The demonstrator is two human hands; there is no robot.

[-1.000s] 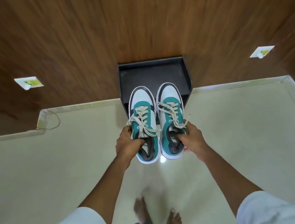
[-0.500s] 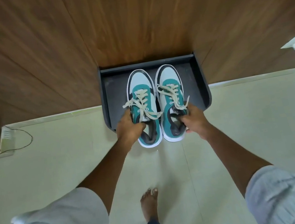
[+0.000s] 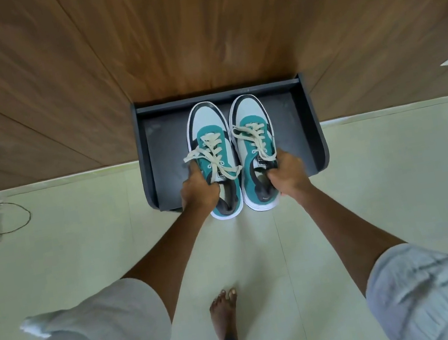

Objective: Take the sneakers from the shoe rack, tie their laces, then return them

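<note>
We're looking straight down now, both arms stretched out over the dark shoe rack (image 3: pixel 318 136) that sits against the wood-panelled wall (image 3: pixel 193 26). Our left hand (image 3: pixel 198 190) is clamped on the collar of the left sneaker (image 3: pixel 207 131) — fingers curled tight around its outer edge, thumb tucked toward the opening. Our right hand (image 3: pixel 287 172) grips the right sneaker (image 3: pixel 253 123) the same way, closed over the collar on its outer side. The two teal, white and black shoes sit side by side, just about touching, toes pointing at the wall and well inside the rack's tray, heels jutting past its front edge over the pale floor (image 3: pixel 80 238). Whether the soles rest on the tray we cannot tell. The cream laces (image 3: pixel 216 156) are knotted in bows, loops flopping out sideways — one loop drapes toward our left hand. Below, a bare foot (image 3: pixel 225 315) stands on the floor between our arms, and light sleeves (image 3: pixel 116 315) cover the upper arms.
</note>
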